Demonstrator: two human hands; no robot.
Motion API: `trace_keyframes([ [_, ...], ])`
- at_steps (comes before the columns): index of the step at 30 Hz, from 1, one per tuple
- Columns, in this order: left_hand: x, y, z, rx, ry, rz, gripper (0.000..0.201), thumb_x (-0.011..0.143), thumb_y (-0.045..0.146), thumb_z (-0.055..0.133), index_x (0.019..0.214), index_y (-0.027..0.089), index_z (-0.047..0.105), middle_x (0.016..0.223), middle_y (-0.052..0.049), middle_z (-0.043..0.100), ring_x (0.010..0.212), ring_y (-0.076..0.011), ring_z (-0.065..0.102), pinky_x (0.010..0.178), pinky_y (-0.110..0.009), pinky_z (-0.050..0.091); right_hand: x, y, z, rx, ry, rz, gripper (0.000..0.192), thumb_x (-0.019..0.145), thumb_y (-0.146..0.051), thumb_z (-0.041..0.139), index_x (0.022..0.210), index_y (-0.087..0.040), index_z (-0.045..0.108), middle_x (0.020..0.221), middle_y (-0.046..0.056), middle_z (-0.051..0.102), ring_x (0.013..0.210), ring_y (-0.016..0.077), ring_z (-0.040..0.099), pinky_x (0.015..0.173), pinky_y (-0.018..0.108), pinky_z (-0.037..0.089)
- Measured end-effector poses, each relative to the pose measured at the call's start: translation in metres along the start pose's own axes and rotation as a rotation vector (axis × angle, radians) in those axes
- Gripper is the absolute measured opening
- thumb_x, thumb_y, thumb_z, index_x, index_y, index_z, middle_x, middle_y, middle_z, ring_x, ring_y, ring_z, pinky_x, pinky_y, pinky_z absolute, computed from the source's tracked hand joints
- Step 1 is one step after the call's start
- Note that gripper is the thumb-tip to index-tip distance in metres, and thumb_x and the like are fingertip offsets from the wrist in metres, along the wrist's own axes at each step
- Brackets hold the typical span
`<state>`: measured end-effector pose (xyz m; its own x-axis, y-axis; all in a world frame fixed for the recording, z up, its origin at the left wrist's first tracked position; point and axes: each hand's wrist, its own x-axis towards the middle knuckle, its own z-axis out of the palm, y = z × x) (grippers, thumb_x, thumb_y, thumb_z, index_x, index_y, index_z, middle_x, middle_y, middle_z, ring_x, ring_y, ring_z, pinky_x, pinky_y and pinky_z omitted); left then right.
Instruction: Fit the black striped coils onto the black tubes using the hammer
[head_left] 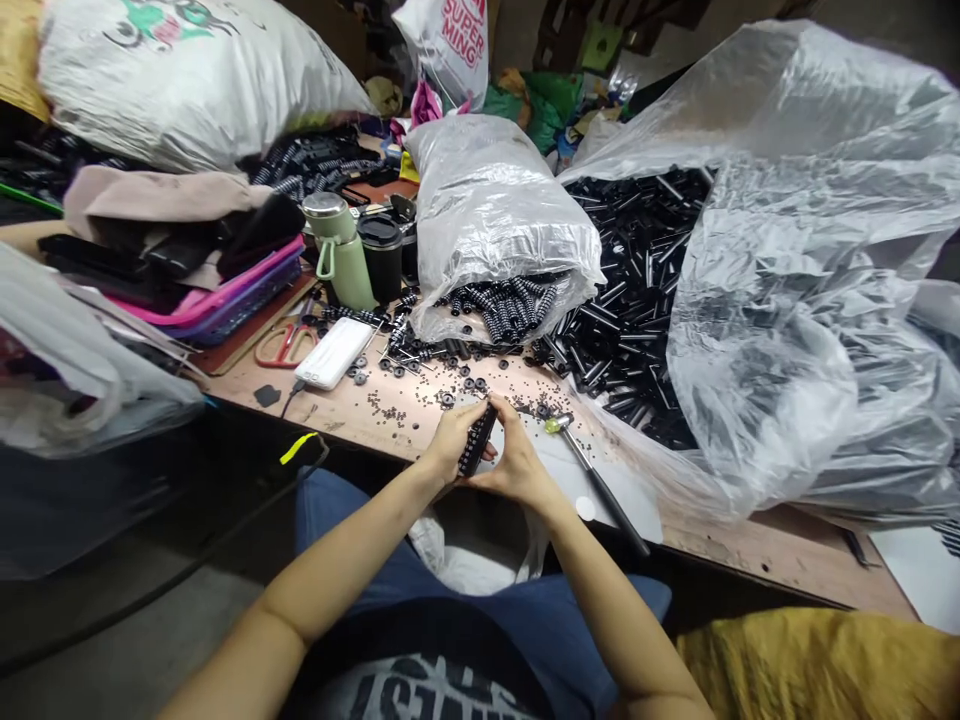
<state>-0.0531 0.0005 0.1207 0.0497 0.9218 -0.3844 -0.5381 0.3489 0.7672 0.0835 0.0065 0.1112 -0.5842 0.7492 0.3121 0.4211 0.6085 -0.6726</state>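
Just over the table's front edge, my left hand and my right hand are closed around a black piece. The piece is narrow and carries rows of small pale marks; its exact kind is unclear. Its long side slants up to the right, and my fingertips meet at its top end. Right of my right hand lies a hammer with a black handle and a yellowish face, on a white sheet. Tiny dark beads and small black discs are scattered beyond my hands.
An open plastic bag spills black ribbed pieces onto the table. Black tubes fill a large clear bag at right. Leftward are a white power bank, red-handled scissors, a green flask and a pink basket.
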Motion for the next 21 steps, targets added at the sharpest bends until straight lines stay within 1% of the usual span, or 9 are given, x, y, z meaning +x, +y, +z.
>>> trace_keyframes([
  [3, 0.002, 0.005, -0.004, 0.048, 0.017, -0.037, 0.032, 0.077, 0.043, 0.062, 0.085, 0.013, 0.061, 0.053, 0.001, 0.056, 0.038, -0.0128, 0.056, 0.037, -0.022, 0.045, 0.003, 0.002, 0.007, 0.026, 0.024, 0.047, 0.109, 0.056, -0.029, 0.082, 0.144, -0.020, 0.017, 0.142, 0.015, 0.034, 0.134, 0.0292, 0.036, 0.113, 0.045, 0.034],
  [6, 0.009, -0.001, -0.008, 0.099, 0.021, -0.075, 0.031, 0.083, 0.043, 0.056, 0.086, 0.013, 0.062, 0.052, 0.001, 0.054, 0.039, -0.0120, 0.054, 0.039, -0.022, 0.045, 0.006, 0.003, 0.014, 0.021, 0.025, 0.094, 0.107, 0.055, -0.029, 0.081, 0.142, -0.019, 0.020, 0.140, 0.015, 0.036, 0.132, 0.0295, 0.038, 0.111, 0.045, 0.035],
  [9, 0.016, -0.016, -0.010, 0.244, 0.028, -0.029, 0.035, 0.087, 0.044, 0.052, 0.098, 0.013, 0.064, 0.067, -0.004, 0.062, 0.054, -0.0152, 0.062, 0.053, -0.027, 0.053, 0.005, 0.008, 0.017, -0.040, 0.016, 0.136, 0.104, 0.054, -0.029, 0.079, 0.141, -0.017, 0.023, 0.138, 0.016, 0.039, 0.130, 0.0308, 0.040, 0.109, 0.047, 0.036],
  [11, 0.017, -0.016, -0.013, 0.419, 0.070, 0.150, 0.040, 0.084, 0.041, 0.057, 0.113, 0.015, 0.062, 0.097, -0.011, 0.066, 0.083, -0.0203, 0.067, 0.073, -0.033, 0.055, 0.000, 0.017, 0.015, -0.120, 0.040, 0.172, 0.101, 0.054, -0.031, 0.078, 0.139, -0.015, 0.027, 0.134, 0.017, 0.043, 0.127, 0.0328, 0.043, 0.108, 0.050, 0.036],
  [14, 0.010, 0.015, -0.025, 0.599, 0.233, 0.573, 0.060, 0.085, 0.040, 0.060, 0.138, 0.020, 0.043, 0.134, -0.015, 0.047, 0.113, -0.0235, 0.056, 0.092, -0.036, 0.049, -0.012, 0.042, 0.009, -0.275, 0.088, 0.251, 0.097, 0.055, -0.041, 0.077, 0.136, -0.010, 0.032, 0.128, 0.020, 0.048, 0.122, 0.0359, 0.046, 0.104, 0.053, 0.038],
  [16, -0.004, 0.052, -0.036, 0.595, 0.434, 0.864, 0.063, 0.090, 0.038, 0.052, 0.146, 0.025, 0.028, 0.142, -0.014, 0.038, 0.117, -0.0218, 0.053, 0.094, -0.036, 0.048, -0.020, 0.059, 0.003, -0.353, 0.118, 0.266, 0.099, 0.056, -0.051, 0.076, 0.134, -0.006, 0.034, 0.127, 0.023, 0.049, 0.120, 0.0376, 0.047, 0.103, 0.054, 0.038],
  [18, -0.019, 0.083, -0.044, 0.576, 0.635, 1.090, 0.061, 0.094, 0.034, 0.046, 0.149, 0.028, 0.019, 0.142, -0.013, 0.039, 0.116, -0.0202, 0.052, 0.095, -0.036, 0.048, -0.026, 0.072, -0.001, -0.414, 0.122, 0.267, 0.101, 0.057, -0.059, 0.073, 0.132, -0.004, 0.036, 0.126, 0.024, 0.050, 0.119, 0.0388, 0.048, 0.103, 0.053, 0.038],
  [20, -0.028, 0.093, -0.047, 0.632, 0.688, 1.175, 0.056, 0.095, 0.031, 0.043, 0.148, 0.026, 0.022, 0.135, -0.012, 0.046, 0.113, -0.0199, 0.053, 0.095, -0.037, 0.048, -0.032, 0.079, -0.002, -0.460, 0.114, 0.269, 0.102, 0.058, -0.065, 0.069, 0.131, -0.002, 0.036, 0.124, 0.025, 0.051, 0.117, 0.0393, 0.049, 0.101, 0.052, 0.039],
  [21, -0.028, 0.088, -0.045, 0.702, 0.637, 1.160, 0.053, 0.095, 0.030, 0.042, 0.146, 0.024, 0.028, 0.130, -0.012, 0.051, 0.111, -0.0200, 0.054, 0.094, -0.037, 0.048, -0.034, 0.082, -0.002, -0.478, 0.112, 0.270, 0.103, 0.058, -0.068, 0.067, 0.131, -0.002, 0.036, 0.123, 0.026, 0.051, 0.116, 0.0394, 0.050, 0.100, 0.052, 0.040],
])
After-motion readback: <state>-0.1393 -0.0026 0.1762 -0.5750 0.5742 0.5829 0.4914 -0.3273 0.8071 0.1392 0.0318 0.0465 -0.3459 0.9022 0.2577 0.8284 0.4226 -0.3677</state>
